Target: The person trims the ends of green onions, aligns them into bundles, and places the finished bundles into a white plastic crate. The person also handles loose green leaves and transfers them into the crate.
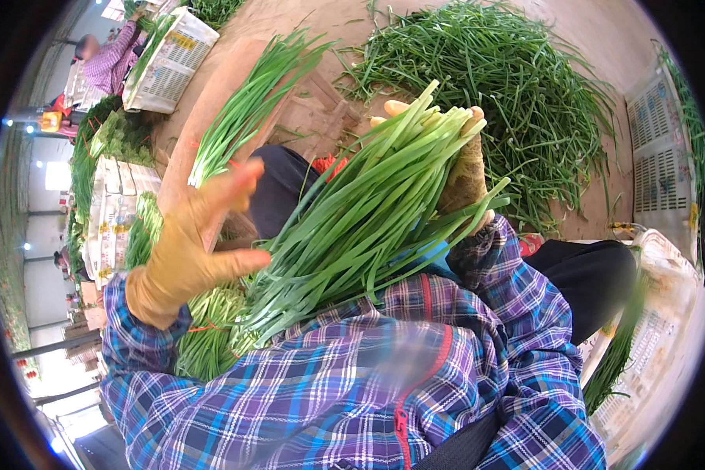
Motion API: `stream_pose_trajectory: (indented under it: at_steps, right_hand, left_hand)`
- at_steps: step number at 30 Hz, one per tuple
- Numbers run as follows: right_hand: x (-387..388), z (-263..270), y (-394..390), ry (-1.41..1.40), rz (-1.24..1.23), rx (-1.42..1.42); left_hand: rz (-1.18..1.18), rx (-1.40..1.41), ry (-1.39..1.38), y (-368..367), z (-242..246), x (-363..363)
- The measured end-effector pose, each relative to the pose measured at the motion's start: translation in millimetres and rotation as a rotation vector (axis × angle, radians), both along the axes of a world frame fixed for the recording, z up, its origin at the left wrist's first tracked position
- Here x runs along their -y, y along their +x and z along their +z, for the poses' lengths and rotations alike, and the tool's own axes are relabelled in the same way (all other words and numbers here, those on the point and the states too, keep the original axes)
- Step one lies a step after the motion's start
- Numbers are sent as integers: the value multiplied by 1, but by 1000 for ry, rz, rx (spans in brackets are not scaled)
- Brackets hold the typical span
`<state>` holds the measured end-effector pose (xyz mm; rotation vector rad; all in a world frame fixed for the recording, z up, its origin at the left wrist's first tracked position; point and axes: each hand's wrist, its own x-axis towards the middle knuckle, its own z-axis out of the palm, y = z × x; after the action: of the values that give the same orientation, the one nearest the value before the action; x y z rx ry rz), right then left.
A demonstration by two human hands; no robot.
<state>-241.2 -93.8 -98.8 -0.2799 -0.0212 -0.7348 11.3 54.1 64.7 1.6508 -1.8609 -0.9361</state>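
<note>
A large loose bunch of long green leafy stalks, likely garlic chives, lies slanted across the front of the body, pale ends up. My right hand, in a soiled yellowish glove, grips it near the pale ends; the leaves hide part of the palm. My left hand, in a tan glove, is held left of the bunch with thumb and fingers apart and nothing between them. Beyond it, a smaller bunch with red ties lies on a wooden board. Red ties show beside my knee.
A big heap of green stalks covers the floor ahead. Tied bunches lie by my left sleeve. White plastic crates stand at the right, lower right and left. A person works beside another crate, upper left.
</note>
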Motion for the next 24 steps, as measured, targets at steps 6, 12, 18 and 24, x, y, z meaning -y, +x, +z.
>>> stream_pose_trajectory:
  at_steps: [6, 12, 18, 24]
  right_hand:
    - [-10, 11, -7, -32, -193, -287]
    - [-12, 46, -27, -439, -534, -811]
    - [25, 82, -63, -862, -597, -904]
    - [39, 85, -58, -1394, -175, -858]
  left_hand:
    - [-83, -531, 172, -55, -44, 104]
    - [-275, -1240, 927, -90, -128, 103]
    - [-249, -1464, 878, -87, -143, 93]
    - [-335, -1407, 890, -84, -152, 97]
